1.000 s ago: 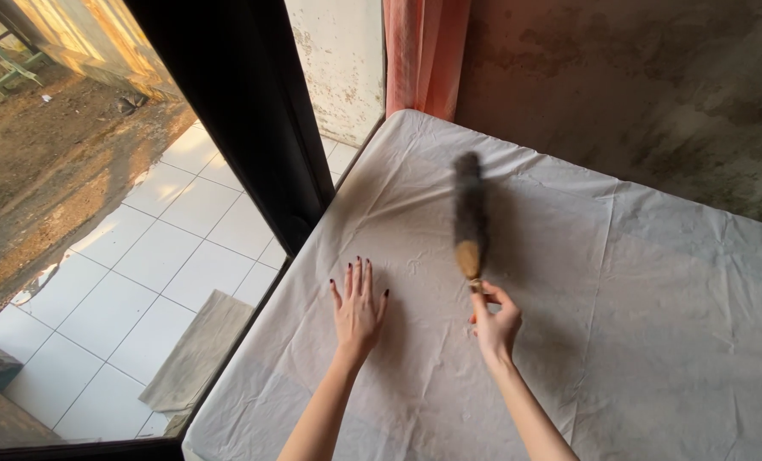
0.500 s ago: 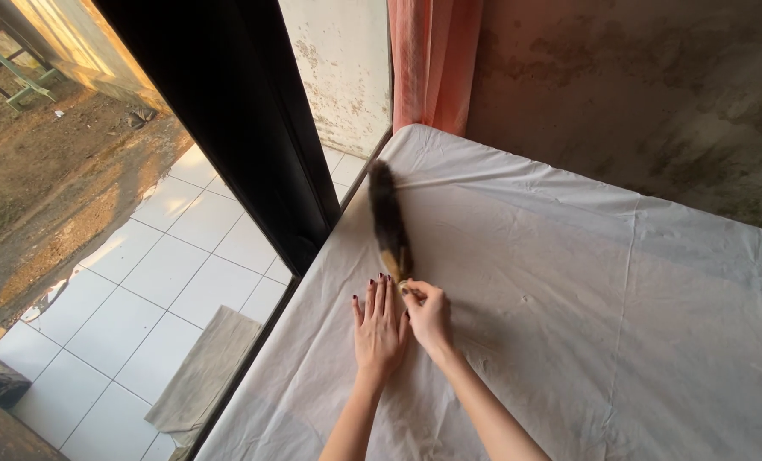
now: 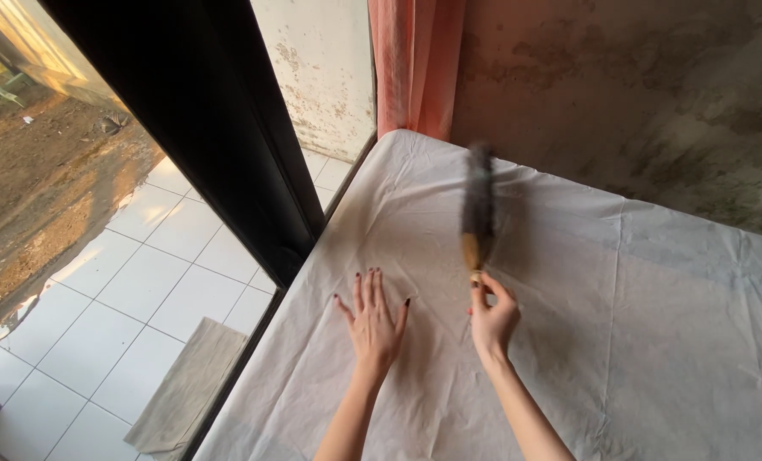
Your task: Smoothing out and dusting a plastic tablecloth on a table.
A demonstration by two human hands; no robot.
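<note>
A white sheet (image 3: 620,324) covers a mattress that fills the right and lower part of the view. My left hand (image 3: 372,320) lies flat on the sheet, palm down, fingers spread. To its right, my right hand (image 3: 490,314) grips the short handle of a dark hand brush (image 3: 477,209). The brush points away from me over the sheet and is blurred with motion.
A pink curtain (image 3: 413,68) hangs in the far corner against a stained wall (image 3: 637,94). A dark window frame (image 3: 227,145) runs along the mattress's left edge. Outside lie white floor tiles (image 3: 150,273) and a grey mat (image 3: 186,393).
The brush has swung right, from the sheet's left edge back toward the middle. My right hand moved away from my left hand, which stayed flat on the sheet.
</note>
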